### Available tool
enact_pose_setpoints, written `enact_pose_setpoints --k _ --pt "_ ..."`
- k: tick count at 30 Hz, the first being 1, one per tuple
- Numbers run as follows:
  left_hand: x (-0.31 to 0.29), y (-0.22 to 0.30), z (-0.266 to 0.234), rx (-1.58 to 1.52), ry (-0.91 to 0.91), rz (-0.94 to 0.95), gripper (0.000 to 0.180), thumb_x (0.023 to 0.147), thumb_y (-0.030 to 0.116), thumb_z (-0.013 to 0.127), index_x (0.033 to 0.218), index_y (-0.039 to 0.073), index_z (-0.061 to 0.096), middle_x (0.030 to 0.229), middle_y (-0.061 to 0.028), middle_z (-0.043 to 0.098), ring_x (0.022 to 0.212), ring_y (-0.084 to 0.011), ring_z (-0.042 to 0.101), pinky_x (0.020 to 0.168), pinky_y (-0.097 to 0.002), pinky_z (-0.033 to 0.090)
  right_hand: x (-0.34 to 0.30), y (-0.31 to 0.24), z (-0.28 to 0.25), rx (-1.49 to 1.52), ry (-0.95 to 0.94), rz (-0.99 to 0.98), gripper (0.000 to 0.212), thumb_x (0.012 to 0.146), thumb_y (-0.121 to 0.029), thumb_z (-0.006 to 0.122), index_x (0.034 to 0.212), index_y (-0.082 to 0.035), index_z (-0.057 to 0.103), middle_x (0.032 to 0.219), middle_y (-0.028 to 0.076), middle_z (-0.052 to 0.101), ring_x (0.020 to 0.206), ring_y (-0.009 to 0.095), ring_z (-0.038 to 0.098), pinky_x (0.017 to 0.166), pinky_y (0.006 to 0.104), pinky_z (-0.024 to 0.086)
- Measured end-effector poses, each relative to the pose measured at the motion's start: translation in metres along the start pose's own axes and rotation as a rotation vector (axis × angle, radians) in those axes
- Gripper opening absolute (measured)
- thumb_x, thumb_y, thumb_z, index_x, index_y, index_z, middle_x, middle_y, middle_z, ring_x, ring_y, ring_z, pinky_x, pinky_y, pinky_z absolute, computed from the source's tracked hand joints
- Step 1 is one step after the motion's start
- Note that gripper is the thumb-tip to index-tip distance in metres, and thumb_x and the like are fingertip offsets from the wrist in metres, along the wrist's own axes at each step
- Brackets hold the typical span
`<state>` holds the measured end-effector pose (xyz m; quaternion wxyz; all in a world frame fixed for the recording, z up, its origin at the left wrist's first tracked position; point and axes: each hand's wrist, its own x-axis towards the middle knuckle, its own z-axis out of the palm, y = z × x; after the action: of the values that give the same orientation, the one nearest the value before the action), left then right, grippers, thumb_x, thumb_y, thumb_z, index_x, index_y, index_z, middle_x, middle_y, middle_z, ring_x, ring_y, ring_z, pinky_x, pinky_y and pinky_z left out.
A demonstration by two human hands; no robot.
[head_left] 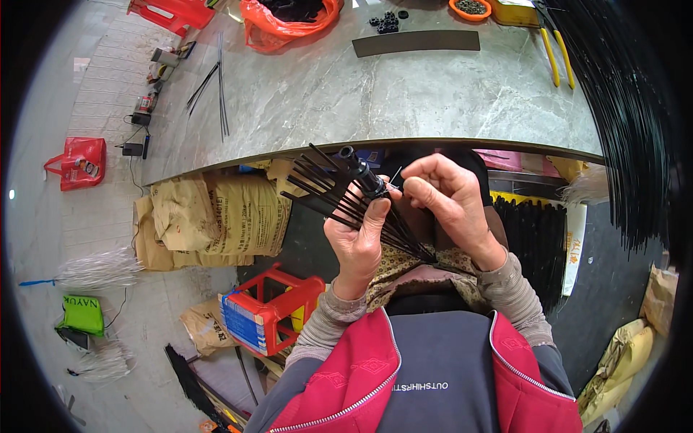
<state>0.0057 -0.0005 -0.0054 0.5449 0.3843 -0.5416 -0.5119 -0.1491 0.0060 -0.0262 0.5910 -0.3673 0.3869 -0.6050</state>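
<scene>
1. Fan of slim, straight black rods [317, 189] beside a glossy black tube [365, 177]: just off the near edge of the grey marbled worktop [469, 94].
2. Left hand [359, 242]: curled round the rods, thumb tip by the tube's lower end.
3. Right hand [449, 198]: thumb and forefinger close together beside a thin pale strand [396, 175]; cannot tell whether pinched.
4. Step, judged: working the strand at the tube. Next move seems to call for fine fingertip control, steady left support.
5. Worktop's far side: smooth dark strip [416, 43], crinkled orange-red plastic bag [271, 34].

Black rods [345, 196], grey marbled tabletop [462, 97]
</scene>
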Motion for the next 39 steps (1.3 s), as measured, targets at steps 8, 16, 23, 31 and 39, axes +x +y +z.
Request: enact_pose_setpoints --k 8,16,23,31,39 --pt "-0.002 0.001 -0.001 -0.008 0.012 -0.002 0.022 0.094 0.001 0.066 0.114 -0.006 0.065 0.098 -0.0056 0.069 0.091 -0.0104 0.061 0.083 -0.0231 0.048 0.012 -0.006 0.003 0.201 -0.15 0.053 0.025 0.093 -0.003 0.067 0.115 0.003 0.058 0.09 0.001 0.062 0.073 0.003 0.057 0.065 0.0163 0.047" --pt "-0.002 -0.001 0.0 0.034 0.036 0.005 0.022 0.093 0.0 0.067 0.114 -0.005 0.066 0.101 -0.0042 0.069 0.092 -0.0097 0.06 0.083 -0.0226 0.047 0.01 -0.006 0.006 0.28 -0.151 0.1 0.026 0.09 -0.002 0.068 0.113 0.0 0.057 0.09 -0.001 0.057 0.075 0.002 0.056 0.064 0.0156 0.047" --pt "-0.002 -0.004 0.0 0.019 0.04 -0.006 0.022 0.093 0.0 0.067 0.114 -0.005 0.066 0.101 -0.0047 0.069 0.092 -0.0099 0.06 0.083 -0.0228 0.048 0.007 -0.002 0.01 0.284 -0.098 0.107 0.023 0.089 0.0 0.067 0.109 -0.003 0.056 0.092 -0.002 0.056 0.077 0.002 0.055 0.063 0.0152 0.048" --pt "0.0 0.0 0.002 -0.019 0.0 -0.015 0.022 0.093 0.002 0.067 0.114 -0.006 0.065 0.097 -0.0063 0.069 0.09 -0.0112 0.061 0.084 -0.0239 0.048 0.005 -0.001 0.004 0.307 -0.092 0.143 0.015 0.093 -0.001 0.063 0.106 -0.001 0.057 0.097 0.002 0.058 0.075 0.004 0.056 0.065 0.018 0.047" --pt "0.002 -0.005 0.002 -0.026 -0.003 -0.009 0.022 0.094 0.004 0.066 0.113 -0.007 0.064 0.095 -0.0078 0.069 0.09 -0.0131 0.063 0.086 -0.0262 0.049 -0.005 0.014 0.002 0.118 -0.052 -0.202 0.005 0.096 0.0 0.061 0.101 0.002 0.059 0.1 0.006 0.06 0.073 0.005 0.053 0.065 0.0185 0.043"
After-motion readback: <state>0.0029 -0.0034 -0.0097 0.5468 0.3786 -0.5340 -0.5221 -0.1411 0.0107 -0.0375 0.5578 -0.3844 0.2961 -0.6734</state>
